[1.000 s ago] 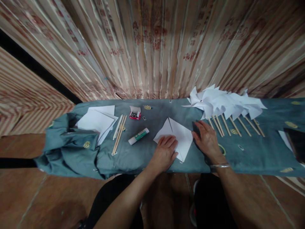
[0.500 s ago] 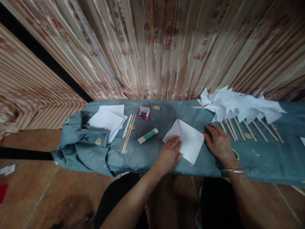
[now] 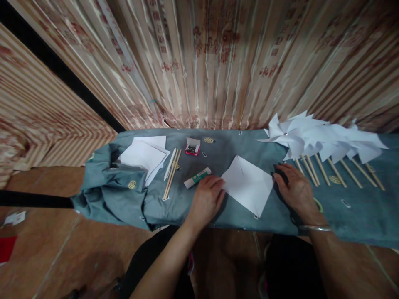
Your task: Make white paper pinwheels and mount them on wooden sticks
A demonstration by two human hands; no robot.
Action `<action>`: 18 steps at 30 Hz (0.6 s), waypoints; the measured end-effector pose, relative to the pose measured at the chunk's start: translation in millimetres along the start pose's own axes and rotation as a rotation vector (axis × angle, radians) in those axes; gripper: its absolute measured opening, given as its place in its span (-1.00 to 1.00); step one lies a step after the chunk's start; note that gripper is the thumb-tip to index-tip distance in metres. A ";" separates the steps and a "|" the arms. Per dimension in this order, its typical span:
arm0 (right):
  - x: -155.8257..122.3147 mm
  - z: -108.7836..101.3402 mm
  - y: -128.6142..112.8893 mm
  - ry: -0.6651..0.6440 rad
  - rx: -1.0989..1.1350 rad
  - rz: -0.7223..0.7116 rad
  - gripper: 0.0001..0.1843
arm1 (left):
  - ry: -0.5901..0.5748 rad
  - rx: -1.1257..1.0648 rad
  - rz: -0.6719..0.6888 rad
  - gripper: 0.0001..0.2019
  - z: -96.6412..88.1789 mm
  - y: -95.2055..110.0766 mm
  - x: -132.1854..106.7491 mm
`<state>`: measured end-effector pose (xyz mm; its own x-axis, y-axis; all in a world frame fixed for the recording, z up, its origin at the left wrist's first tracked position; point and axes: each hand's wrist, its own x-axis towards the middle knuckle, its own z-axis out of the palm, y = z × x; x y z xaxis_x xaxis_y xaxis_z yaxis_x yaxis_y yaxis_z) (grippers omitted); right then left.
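A white square sheet of paper (image 3: pixel 249 182) lies on the cloth with diagonal crease or cut lines running in from its corners. At its left corner, my left hand (image 3: pixel 207 199) has thumb and fingers closed on the paper's edge. My right hand (image 3: pixel 293 189) rests by the right corner, thumb and fingers apart and slightly bent. Partly hidden beneath this hand is a green-rimmed loop (image 3: pixel 318 204), apparently a scissors handle. A glue stick (image 3: pixel 197 177) with a green label lies just beyond my left hand.
White paper pinwheels (image 3: pixel 311 135) on wooden sticks overlap at the right. Further left are a small red box of pins (image 3: pixel 192 147), several thin sticks (image 3: pixel 172 174) and a stack of white paper (image 3: pixel 145 153). A grey-green cloth (image 3: pixel 174 211) covers the narrow table before a curtain (image 3: pixel 218 74).
My left hand has slid left from the middle of the paper to its left corner. The left flap, raised before, now lies flatter. My right hand stays by the right corner.
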<state>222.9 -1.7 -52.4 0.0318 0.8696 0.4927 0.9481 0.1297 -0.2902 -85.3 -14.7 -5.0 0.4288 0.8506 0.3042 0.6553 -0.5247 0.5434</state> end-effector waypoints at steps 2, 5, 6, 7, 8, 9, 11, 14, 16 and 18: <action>1.4 -1.1 -5.1 0.012 0.015 -0.012 -0.53 | 0.096 0.056 -0.075 -0.76 -14.8 -12.8 2.0; 3.2 -3.4 -12.6 0.024 0.033 -0.019 -0.54 | 0.155 0.151 -0.207 -0.59 -32.1 -33.0 0.0; 3.9 -4.4 -14.7 0.027 0.038 -0.016 -0.55 | 0.143 0.171 -0.246 -0.56 -35.6 -38.8 -1.9; 4.6 -5.5 -16.7 0.029 0.042 -0.013 -0.56 | 0.111 0.184 -0.275 -0.56 -38.0 -43.8 -4.0; 5.4 -6.8 -18.6 0.030 0.047 -0.009 -0.56 | 0.076 0.193 -0.297 -0.58 -39.6 -48.0 -6.2; 6.4 -8.3 -20.7 0.029 0.053 -0.008 -0.56 | 0.045 0.201 -0.311 -0.62 -40.6 -51.4 -8.1; 8.2 -11.8 -26.5 0.028 0.075 -0.004 -0.56 | 0.008 0.205 -0.320 -0.73 -41.7 -55.6 -10.4; 8.5 -17.5 -43.6 0.021 0.157 0.026 -0.59 | 0.027 0.149 -0.322 -0.79 -41.1 -54.2 -9.0; 5.7 -20.8 -62.3 -0.007 0.283 0.086 -0.60 | 0.064 0.014 -0.326 -0.78 -37.8 -46.9 -5.8; 0.7 -23.4 -85.1 -0.120 0.506 0.203 -0.61 | 0.085 -0.197 -0.325 -0.77 -31.0 -34.5 -2.7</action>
<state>149.6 -23.3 -8.2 0.1342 0.9452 0.2977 0.6554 0.1407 -0.7421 -128.3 2.1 -0.3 0.1600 0.9755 0.1510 0.6125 -0.2180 0.7598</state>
